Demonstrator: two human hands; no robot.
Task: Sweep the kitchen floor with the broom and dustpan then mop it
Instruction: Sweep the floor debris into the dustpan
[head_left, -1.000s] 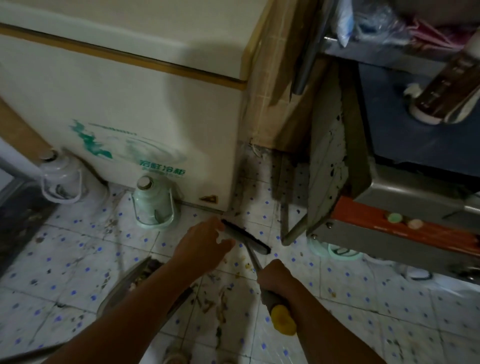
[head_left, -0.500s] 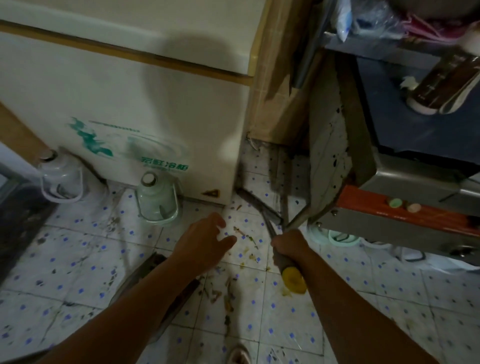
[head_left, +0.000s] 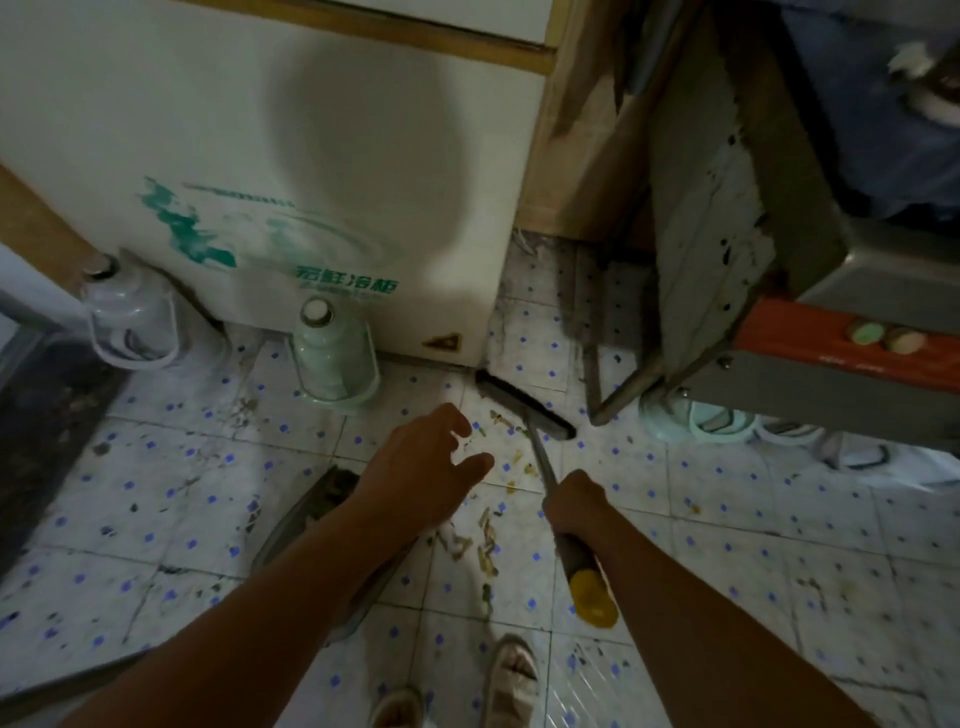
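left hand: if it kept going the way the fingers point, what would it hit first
Probably the broom head. The left hand is open, its fingers aimed up and right across loose scraps on the tiled floor. Its height above the floor is unclear.

Dim, soft, wide-angle edge distortion

Blue-dotted white floor (head_left: 727, 530), yellow-tipped broom (head_left: 592, 597).

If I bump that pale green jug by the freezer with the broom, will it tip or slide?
The green jug looks squat and stands on a wide base, so it would probably slide on the tiled floor rather than tip. It seems to be thin plastic, so likely light if empty. The broom head lies close to it.
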